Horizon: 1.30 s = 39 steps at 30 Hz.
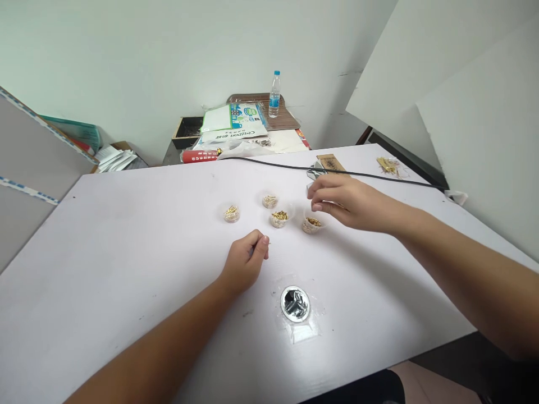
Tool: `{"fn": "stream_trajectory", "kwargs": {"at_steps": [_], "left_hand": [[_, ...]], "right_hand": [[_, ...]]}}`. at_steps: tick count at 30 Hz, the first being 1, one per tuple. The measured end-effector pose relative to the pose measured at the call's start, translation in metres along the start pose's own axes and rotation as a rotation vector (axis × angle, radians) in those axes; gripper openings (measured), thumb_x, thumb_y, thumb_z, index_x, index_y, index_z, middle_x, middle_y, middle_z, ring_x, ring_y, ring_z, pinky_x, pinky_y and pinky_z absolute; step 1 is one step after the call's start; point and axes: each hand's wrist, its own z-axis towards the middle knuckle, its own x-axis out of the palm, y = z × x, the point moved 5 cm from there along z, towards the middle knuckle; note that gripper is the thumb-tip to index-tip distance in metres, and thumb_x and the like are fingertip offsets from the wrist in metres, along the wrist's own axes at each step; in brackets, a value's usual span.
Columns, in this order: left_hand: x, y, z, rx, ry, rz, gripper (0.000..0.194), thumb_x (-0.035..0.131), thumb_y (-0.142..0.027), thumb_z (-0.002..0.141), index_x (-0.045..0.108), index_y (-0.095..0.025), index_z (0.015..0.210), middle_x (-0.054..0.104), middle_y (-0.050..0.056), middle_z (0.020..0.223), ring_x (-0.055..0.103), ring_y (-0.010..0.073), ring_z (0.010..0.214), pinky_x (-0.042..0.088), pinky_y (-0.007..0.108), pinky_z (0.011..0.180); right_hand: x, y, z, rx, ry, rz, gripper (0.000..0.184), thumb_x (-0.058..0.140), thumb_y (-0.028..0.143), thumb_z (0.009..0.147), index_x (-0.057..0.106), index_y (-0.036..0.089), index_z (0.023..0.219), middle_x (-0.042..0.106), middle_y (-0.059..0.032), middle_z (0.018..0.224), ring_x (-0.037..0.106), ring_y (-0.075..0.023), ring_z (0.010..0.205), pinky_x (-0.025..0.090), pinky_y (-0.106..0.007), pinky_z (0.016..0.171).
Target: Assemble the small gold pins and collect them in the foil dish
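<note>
My left hand (pixel 246 261) rests on the white table, closed, thumb pressed against the curled fingers. A tiny thin tip sticks out beside the thumb; what it belongs to is too small to name. My right hand (pixel 341 201) hovers just above and right of a clear cup of gold-coloured metal pins (pixel 312 224). Its fingers are bent and apart, with nothing visible in them. Left of that cup stand another cup of gold pins (pixel 278 217), a cup of paler pins (pixel 270 201) and a leftmost cup of gold pins (pixel 231 213).
A round silver-rimmed dish with dark pieces (pixel 295 303) is taped near the front. A black cable (pixel 282 165) crosses the back, near a brown paper packet (pixel 331 163) and loose gold pieces (pixel 389 166). Behind stands a water bottle (pixel 274 95).
</note>
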Motion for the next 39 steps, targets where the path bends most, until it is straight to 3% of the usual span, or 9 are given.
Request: {"fn": "stream_trajectory", "kwargs": {"at_steps": [4, 8, 14, 20, 24, 27, 30, 33, 39], "left_hand": [[0.000, -0.001, 0.000, 0.009, 0.013, -0.020, 0.036, 0.041, -0.042, 0.097, 0.047, -0.019, 0.070, 0.055, 0.000, 0.067, 0.046, 0.0126, 0.061, 0.038, 0.026, 0.060], [0.000, 0.000, 0.001, 0.006, 0.014, -0.025, 0.036, 0.041, -0.042, 0.097, 0.046, -0.019, 0.070, 0.054, 0.000, 0.066, 0.044, 0.0124, 0.060, 0.037, 0.026, 0.059], [0.001, 0.001, 0.003, 0.016, 0.017, -0.020, 0.036, 0.040, -0.042, 0.097, 0.045, -0.019, 0.069, 0.053, 0.000, 0.065, 0.045, 0.0126, 0.060, 0.037, 0.026, 0.059], [0.001, 0.003, 0.002, 0.013, 0.016, -0.040, 0.038, 0.040, -0.044, 0.098, 0.046, -0.019, 0.069, 0.052, -0.001, 0.065, 0.044, 0.0123, 0.060, 0.036, 0.026, 0.059], [0.001, 0.003, 0.002, 0.012, 0.000, -0.062, 0.038, 0.041, -0.043, 0.098, 0.046, -0.019, 0.069, 0.052, -0.001, 0.064, 0.043, 0.0121, 0.060, 0.036, 0.026, 0.059], [0.001, 0.003, 0.002, 0.028, 0.005, -0.083, 0.037, 0.041, -0.043, 0.098, 0.046, -0.019, 0.070, 0.053, -0.001, 0.065, 0.044, 0.0121, 0.060, 0.036, 0.026, 0.060], [0.002, 0.003, 0.001, 0.037, 0.012, -0.100, 0.038, 0.041, -0.043, 0.098, 0.046, -0.019, 0.070, 0.052, -0.001, 0.064, 0.042, 0.0115, 0.058, 0.035, 0.026, 0.059], [0.002, 0.003, 0.001, 0.048, 0.011, -0.112, 0.038, 0.041, -0.043, 0.099, 0.044, -0.019, 0.069, 0.051, -0.002, 0.064, 0.042, 0.0110, 0.058, 0.034, 0.026, 0.059], [0.002, 0.001, 0.001, 0.069, 0.013, -0.122, 0.038, 0.042, -0.041, 0.098, 0.044, -0.018, 0.068, 0.051, -0.002, 0.064, 0.041, 0.0105, 0.058, 0.033, 0.025, 0.058]], "right_hand": [[-0.002, 0.016, -0.011, -0.010, -0.114, 0.020, 0.024, 0.048, 0.024, 0.098, 0.067, 0.017, 0.087, 0.065, -0.0094, 0.088, 0.061, -0.0204, 0.081, 0.048, -0.033, 0.071], [-0.004, -0.001, -0.018, 0.072, -0.086, -0.156, 0.023, 0.053, 0.028, 0.095, 0.071, 0.018, 0.086, 0.068, -0.0093, 0.097, 0.064, -0.0211, 0.083, 0.046, -0.032, 0.067], [-0.002, -0.023, -0.017, 0.120, 0.149, -0.286, 0.018, 0.059, 0.027, 0.089, 0.076, 0.022, 0.085, 0.071, -0.0046, 0.107, 0.066, -0.0207, 0.085, 0.043, -0.030, 0.062], [0.001, -0.006, 0.021, 0.161, 0.224, -0.242, 0.022, 0.054, 0.028, 0.093, 0.074, 0.023, 0.102, 0.071, -0.0049, 0.109, 0.066, -0.0206, 0.090, 0.041, -0.029, 0.066], [0.024, 0.009, 0.058, 0.162, 0.342, -0.291, 0.024, 0.050, 0.023, 0.095, 0.073, 0.022, 0.102, 0.072, -0.0059, 0.103, 0.064, -0.0198, 0.086, 0.034, -0.028, 0.062], [0.045, 0.018, 0.077, 0.122, 0.472, -0.384, 0.019, 0.059, 0.022, 0.089, 0.074, 0.023, 0.100, 0.071, -0.0063, 0.102, 0.063, -0.0201, 0.084, 0.029, -0.029, 0.059], [0.056, 0.024, 0.085, 0.074, 0.524, -0.469, 0.013, 0.066, 0.021, 0.084, 0.076, 0.023, 0.093, 0.067, -0.0077, 0.100, 0.060, -0.0212, 0.085, 0.026, -0.030, 0.057], [0.058, 0.031, 0.086, -0.034, 0.479, -0.533, 0.012, 0.066, 0.018, 0.083, 0.077, 0.023, 0.086, 0.062, -0.0119, 0.110, 0.056, -0.0249, 0.097, 0.027, -0.031, 0.060], [0.064, 0.033, 0.085, -0.098, 0.505, -0.513, 0.015, 0.071, 0.023, 0.081, 0.081, 0.028, 0.092, 0.053, -0.0138, 0.130, 0.046, -0.0322, 0.115, 0.035, -0.037, 0.083]]}}
